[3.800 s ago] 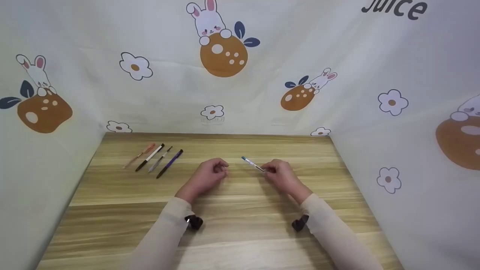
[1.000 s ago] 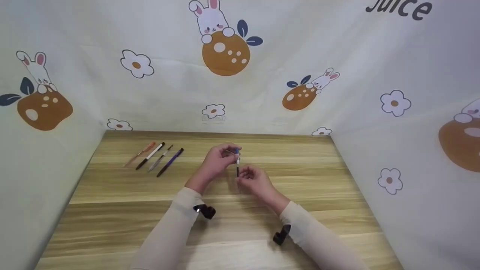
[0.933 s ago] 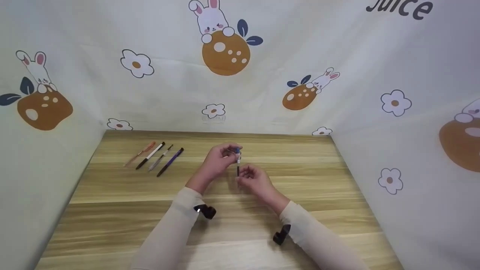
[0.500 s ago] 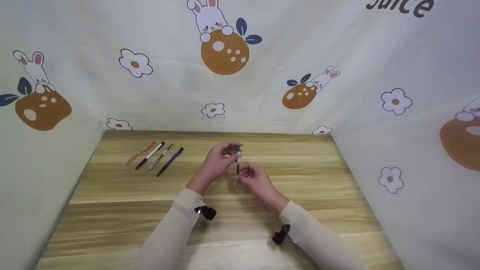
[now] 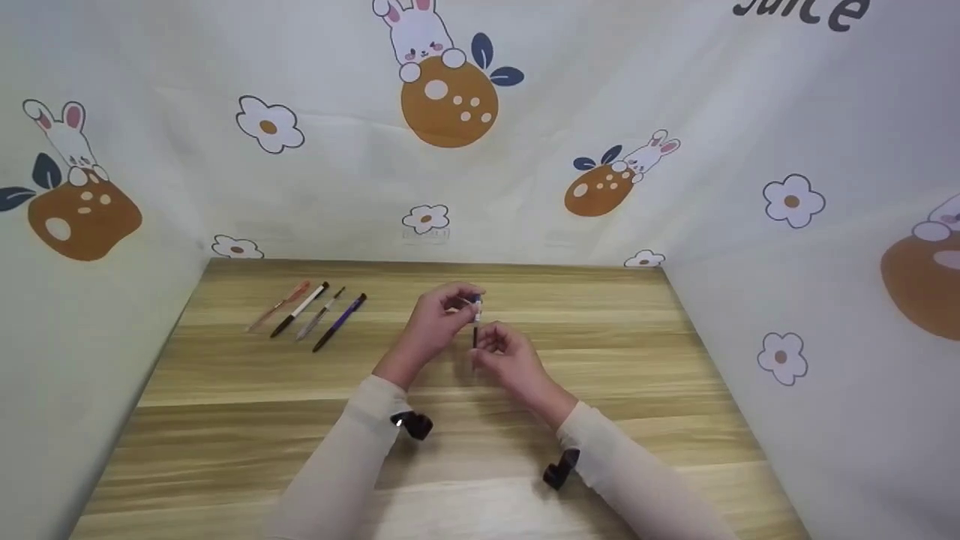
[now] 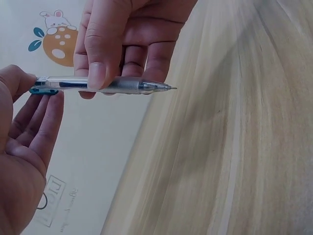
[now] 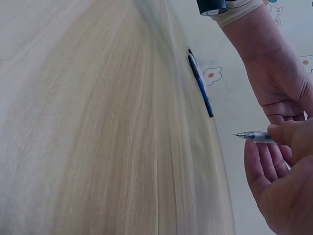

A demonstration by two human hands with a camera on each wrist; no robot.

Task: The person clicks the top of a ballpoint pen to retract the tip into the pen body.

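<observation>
In the head view, both hands meet over the table around a slim ballpoint pen (image 5: 477, 315). The left hand (image 5: 433, 321) pinches its blue top end between thumb and fingers. Lower down the barrel, the right hand (image 5: 514, 358) grips it with thumb and fingertips. Seen from the left wrist, the pen (image 6: 129, 86) has a clear barrel, a frosted grip and a teal clip by the left thumb; its fine metal point sticks out bare past the right fingers. From the right wrist, only the tapered tip and part of the grip show beyond the right thumb.
Several pens lie side by side at the back left: an orange pen (image 5: 277, 306), a white-and-black pen (image 5: 301, 308), a clear grey pen (image 5: 321, 315) and a purple-blue pen (image 5: 340, 322). A printed fabric wall (image 5: 337, 180) encloses the wooden table (image 5: 480, 480) behind and on both sides.
Several seconds ago the right hand alone held the pen, farther right and slanted. Both hands have since come together and the left has taken its blue end. Over the last second they barely move.
</observation>
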